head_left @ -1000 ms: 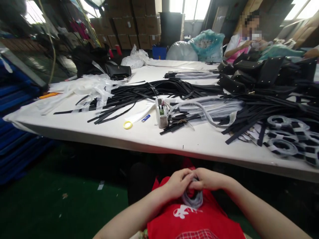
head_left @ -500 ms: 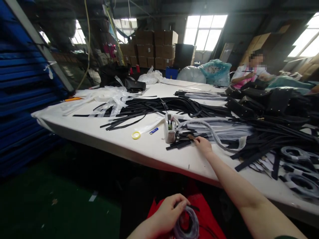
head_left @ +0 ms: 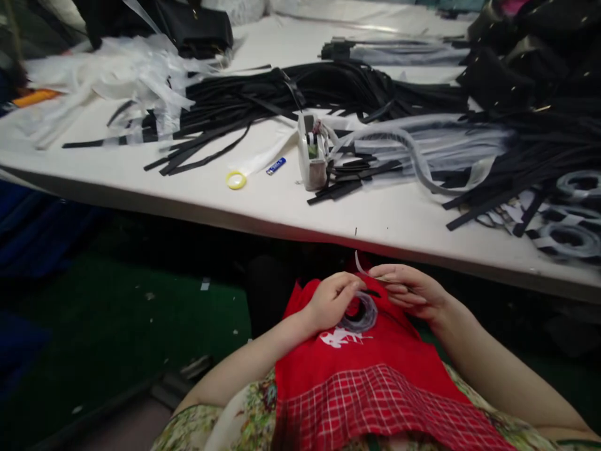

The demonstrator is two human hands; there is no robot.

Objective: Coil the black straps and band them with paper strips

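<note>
My left hand [head_left: 332,302] is closed on a coiled black strap [head_left: 361,316] wrapped in clear plastic, held over the red apron. The strap's dark end sticks out beside my fingertips. Close by on the right, my right hand [head_left: 416,291] pinches a thin pale strip [head_left: 359,262], whose curved end points up past the fingers. Part of that strip is hidden by the hand. A tape dispenser [head_left: 312,156] stands on the table in front of me, with black straps [head_left: 342,188] lying beside it.
The white table [head_left: 197,188] bears a pile of black straps [head_left: 328,88], crumpled clear plastic [head_left: 122,81], a yellow ring [head_left: 236,180] and a small blue item [head_left: 276,166]. Wrapped coils [head_left: 570,238] lie at the right, and black bags [head_left: 511,69] behind them.
My right hand has come back from the straps beside the tape dispenser to the coil, bringing a thin strip. My left hand keeps the coil. The view has tilted down.
</note>
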